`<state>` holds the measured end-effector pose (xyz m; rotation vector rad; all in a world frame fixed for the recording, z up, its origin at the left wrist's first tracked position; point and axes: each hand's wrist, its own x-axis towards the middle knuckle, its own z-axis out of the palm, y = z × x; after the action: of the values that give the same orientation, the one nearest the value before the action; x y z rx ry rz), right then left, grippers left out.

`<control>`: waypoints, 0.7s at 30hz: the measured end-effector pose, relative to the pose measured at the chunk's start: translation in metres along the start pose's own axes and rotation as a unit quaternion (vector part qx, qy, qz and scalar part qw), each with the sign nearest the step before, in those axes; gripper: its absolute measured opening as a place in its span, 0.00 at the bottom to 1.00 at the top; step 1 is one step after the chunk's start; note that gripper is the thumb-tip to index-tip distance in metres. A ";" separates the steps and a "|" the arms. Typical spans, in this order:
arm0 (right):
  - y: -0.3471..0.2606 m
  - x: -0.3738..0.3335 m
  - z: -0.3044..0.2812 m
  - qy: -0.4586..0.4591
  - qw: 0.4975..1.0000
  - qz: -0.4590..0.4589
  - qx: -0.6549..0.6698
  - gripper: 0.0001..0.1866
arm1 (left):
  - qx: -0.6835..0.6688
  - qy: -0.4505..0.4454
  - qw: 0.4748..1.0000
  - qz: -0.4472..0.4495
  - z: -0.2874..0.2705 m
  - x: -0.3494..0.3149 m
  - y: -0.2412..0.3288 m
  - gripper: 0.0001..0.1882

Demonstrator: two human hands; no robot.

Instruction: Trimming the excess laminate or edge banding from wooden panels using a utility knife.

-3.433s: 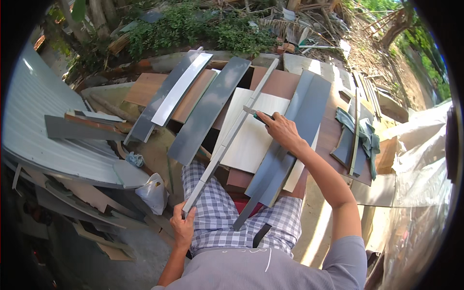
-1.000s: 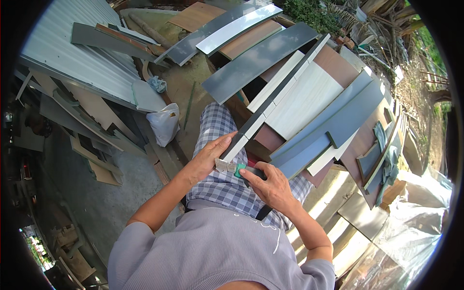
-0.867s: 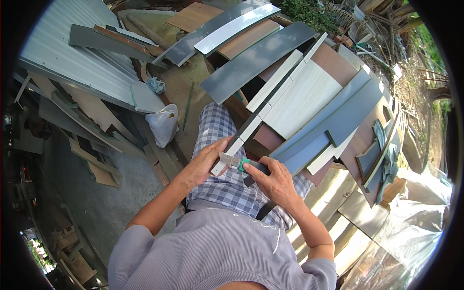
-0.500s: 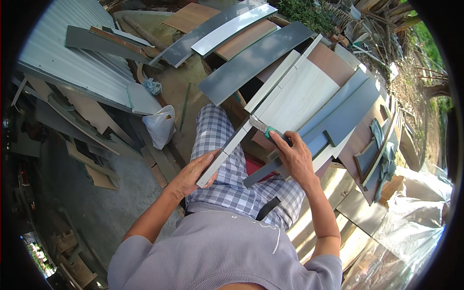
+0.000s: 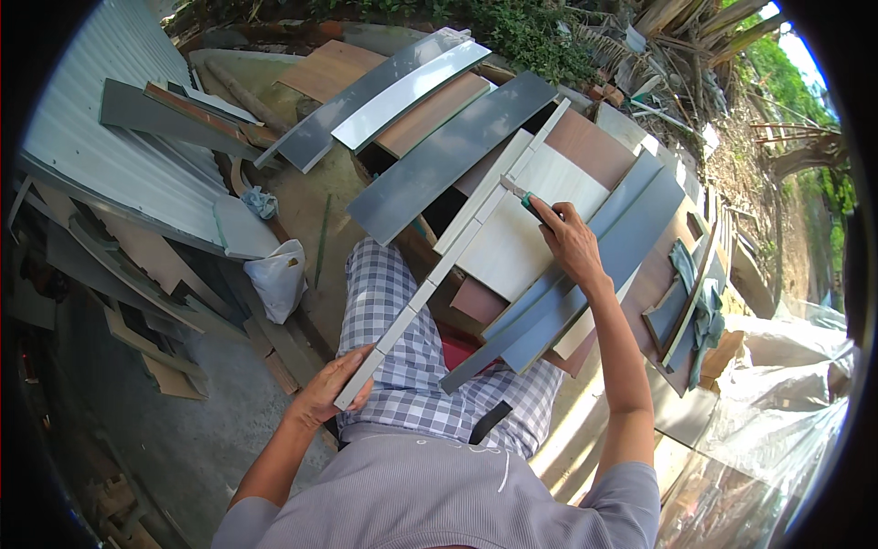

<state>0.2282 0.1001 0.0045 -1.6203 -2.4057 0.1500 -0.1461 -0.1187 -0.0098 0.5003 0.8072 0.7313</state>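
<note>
A long, narrow pale-grey strip (image 5: 409,314) with dark cross lines slants from above my lap to the far boards. My left hand (image 5: 334,389) is closed around its near end, thumb on the top face. My right hand (image 5: 573,242) grips the green and dark handle of what looks like a putty knife (image 5: 513,187). Its flat metal blade rests at the strip's edge, towards the far end. Under my right forearm lie blue-grey boards (image 5: 549,297). Beside the strip is a pale wood-grain panel (image 5: 549,215).
Dark grey (image 5: 448,156), white (image 5: 412,96) and brown boards lie stacked ahead. At left are a corrugated metal sheet (image 5: 101,128), a white plastic bag (image 5: 277,279) and leaning offcuts (image 5: 137,247). Clear plastic sheeting (image 5: 777,393) covers the right side, near a grey-green cloth (image 5: 706,329).
My right hand has moved the putty knife forward along the strip to its far part. My left hand has come back and slightly left, still holding the near end.
</note>
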 end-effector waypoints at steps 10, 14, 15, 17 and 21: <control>0.060 0.057 0.006 -0.019 0.999 0.021 -0.026 0.26 | -0.017 0.005 0.999 -0.033 -0.015 -0.001 0.006 0.22; 0.090 0.083 0.010 -0.004 0.999 0.039 -0.029 0.27 | -0.025 -0.015 0.999 -0.034 -0.029 0.000 0.005 0.22; 0.097 0.090 0.011 0.002 0.999 0.041 -0.033 0.27 | -0.031 -0.007 0.998 -0.049 -0.030 0.000 0.006 0.22; 0.111 0.104 0.012 -0.001 0.997 0.060 -0.040 0.27 | -0.039 0.003 0.997 -0.063 -0.033 0.000 0.006 0.22; 0.137 0.136 0.015 0.001 0.994 0.093 -0.054 0.27 | -0.043 -0.003 0.997 -0.070 -0.036 0.001 0.008 0.22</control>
<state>0.2985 0.2783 -0.0210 -1.8907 -2.2950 0.0524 -0.1772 -0.1084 -0.0263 0.3638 0.7933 0.6312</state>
